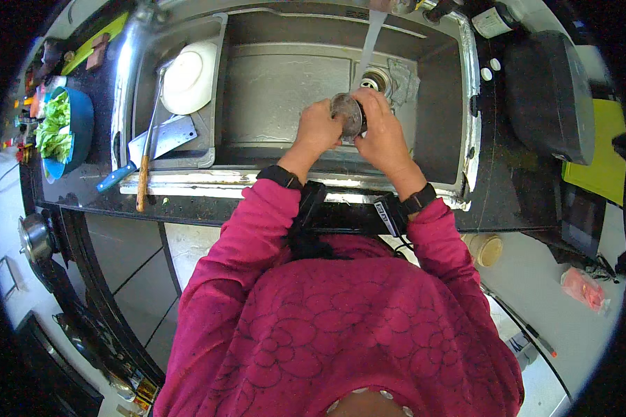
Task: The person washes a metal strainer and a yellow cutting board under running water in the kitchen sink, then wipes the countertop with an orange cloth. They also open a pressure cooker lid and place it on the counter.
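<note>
Grey, round and small, a vessel (344, 115) is held over the sink (278, 104), close to the drain (372, 83), its round face tilted up and leftward, though its long axis is hard to tell. 2 forearms (254, 215) reach forward and converge, the left hand (318, 128) and right hand (386, 137) pinching it from opposite sides with curled fingers (373, 101). Leftward, a side basin (205, 128) holds a white dish (186, 80); a blue bowl (82, 118) contains green leaves (54, 128)
</note>
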Action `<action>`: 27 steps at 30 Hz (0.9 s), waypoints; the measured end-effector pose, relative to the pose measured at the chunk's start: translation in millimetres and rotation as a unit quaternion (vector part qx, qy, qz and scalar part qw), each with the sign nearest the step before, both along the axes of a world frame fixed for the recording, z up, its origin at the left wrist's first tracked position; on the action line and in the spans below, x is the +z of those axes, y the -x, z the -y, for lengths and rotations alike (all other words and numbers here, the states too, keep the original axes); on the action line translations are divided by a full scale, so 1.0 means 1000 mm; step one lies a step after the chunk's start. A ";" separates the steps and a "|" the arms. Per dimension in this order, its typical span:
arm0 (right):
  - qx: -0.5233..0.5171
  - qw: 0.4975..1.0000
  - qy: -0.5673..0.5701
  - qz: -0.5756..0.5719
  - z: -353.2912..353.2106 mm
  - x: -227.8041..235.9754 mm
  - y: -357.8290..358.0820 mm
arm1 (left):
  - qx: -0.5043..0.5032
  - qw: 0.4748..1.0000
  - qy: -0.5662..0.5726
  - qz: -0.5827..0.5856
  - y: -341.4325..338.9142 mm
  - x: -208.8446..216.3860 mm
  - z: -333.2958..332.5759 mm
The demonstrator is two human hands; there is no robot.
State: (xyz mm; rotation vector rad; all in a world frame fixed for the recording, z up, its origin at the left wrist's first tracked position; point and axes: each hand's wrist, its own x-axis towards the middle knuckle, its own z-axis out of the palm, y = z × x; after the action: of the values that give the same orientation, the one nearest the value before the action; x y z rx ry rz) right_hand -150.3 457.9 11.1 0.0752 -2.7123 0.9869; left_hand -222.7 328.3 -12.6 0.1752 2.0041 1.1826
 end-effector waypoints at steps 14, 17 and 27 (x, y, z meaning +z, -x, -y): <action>-0.014 0.990 -0.139 0.020 0.006 -0.004 0.014 | 0.179 0.914 -0.275 0.240 0.000 -0.010 0.007; 0.000 0.994 -0.111 0.014 0.006 -0.006 0.014 | 0.169 0.905 -0.297 0.254 0.002 -0.011 0.014; -0.023 0.989 0.055 0.135 -0.008 -0.002 0.011 | 0.149 0.883 -0.314 0.314 -0.001 0.000 0.008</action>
State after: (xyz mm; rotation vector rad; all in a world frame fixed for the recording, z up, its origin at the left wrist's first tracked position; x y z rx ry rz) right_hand -161.1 465.8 9.3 -0.1536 -2.8764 1.2099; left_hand -221.2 320.4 -12.3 -0.1925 1.0577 1.7873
